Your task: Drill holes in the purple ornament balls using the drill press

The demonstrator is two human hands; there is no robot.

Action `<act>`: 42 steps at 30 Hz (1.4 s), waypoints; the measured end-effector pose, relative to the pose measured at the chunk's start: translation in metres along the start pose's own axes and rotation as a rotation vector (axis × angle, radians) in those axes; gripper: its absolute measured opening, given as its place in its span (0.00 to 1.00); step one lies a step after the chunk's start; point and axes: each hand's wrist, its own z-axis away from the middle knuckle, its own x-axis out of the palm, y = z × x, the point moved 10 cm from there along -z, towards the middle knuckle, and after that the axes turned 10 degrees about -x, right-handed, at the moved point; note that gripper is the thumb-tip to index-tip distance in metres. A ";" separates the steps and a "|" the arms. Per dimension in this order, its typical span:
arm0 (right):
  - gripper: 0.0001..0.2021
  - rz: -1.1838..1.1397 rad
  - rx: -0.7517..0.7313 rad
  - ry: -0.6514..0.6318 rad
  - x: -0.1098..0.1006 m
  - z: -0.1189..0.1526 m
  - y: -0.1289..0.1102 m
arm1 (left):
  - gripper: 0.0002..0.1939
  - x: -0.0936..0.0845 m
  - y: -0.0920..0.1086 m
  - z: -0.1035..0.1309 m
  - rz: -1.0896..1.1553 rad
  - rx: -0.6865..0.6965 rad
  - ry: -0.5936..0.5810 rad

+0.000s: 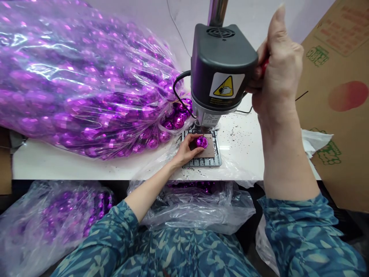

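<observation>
A shiny purple faceted ball (202, 142) sits on a small flat board (210, 152) under the drill press. My left hand (186, 150) pinches the ball from its left side between thumb and fingers. Just above the ball is the thin bit of the black drill press (223, 61), touching or very near its top. My right hand (281, 65) is wrapped around a red-ended handle at the machine's right side, thumb pointing up. Beneath the board lies the slotted metal base plate (217, 161), strewn with dark shavings.
A big clear bag of purple balls (86, 84) fills the left of the white table (72, 167), its mouth opening toward the drill. Another bag (66, 215) sits lower left. Plastic sheeting (201, 207) hangs at the table's front edge. A cardboard box (334, 96) stands at right.
</observation>
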 end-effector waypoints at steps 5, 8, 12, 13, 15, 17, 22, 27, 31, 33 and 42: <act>0.34 -0.017 -0.238 0.028 -0.005 0.014 -0.018 | 0.29 -0.001 0.000 -0.001 -0.004 -0.013 0.002; 0.38 -0.068 -0.374 0.037 -0.009 0.029 -0.026 | 0.29 0.000 -0.002 -0.003 -0.015 -0.033 -0.003; 0.37 -0.089 -0.526 0.053 -0.016 0.049 -0.032 | 0.30 0.001 -0.006 -0.004 -0.013 -0.057 -0.018; 0.35 -0.079 -0.567 0.068 -0.017 0.055 -0.033 | 0.30 0.001 -0.006 -0.004 -0.013 -0.061 -0.016; 0.33 -0.050 -0.630 0.118 -0.023 0.068 -0.035 | 0.30 0.000 -0.006 -0.003 -0.011 -0.061 -0.007; 0.33 -0.032 -0.655 0.174 -0.028 0.080 -0.033 | 0.30 0.000 -0.006 -0.003 -0.010 -0.056 0.003; 0.34 -0.004 -0.686 0.185 -0.031 0.104 -0.026 | 0.31 0.000 -0.006 -0.002 0.006 -0.051 -0.003; 0.34 -0.030 -0.776 0.216 -0.036 0.114 -0.023 | 0.33 0.001 -0.006 -0.001 0.009 -0.057 -0.010; 0.33 -0.015 -0.833 0.198 -0.037 0.118 -0.018 | 0.33 0.001 -0.005 -0.001 0.004 -0.056 -0.016; 0.32 -0.019 -0.877 0.198 -0.039 0.121 -0.015 | 0.33 0.001 -0.005 -0.001 0.003 -0.057 -0.019; 0.29 -0.050 -1.056 0.155 -0.043 0.129 -0.008 | 0.33 0.000 -0.003 -0.001 0.022 -0.064 -0.009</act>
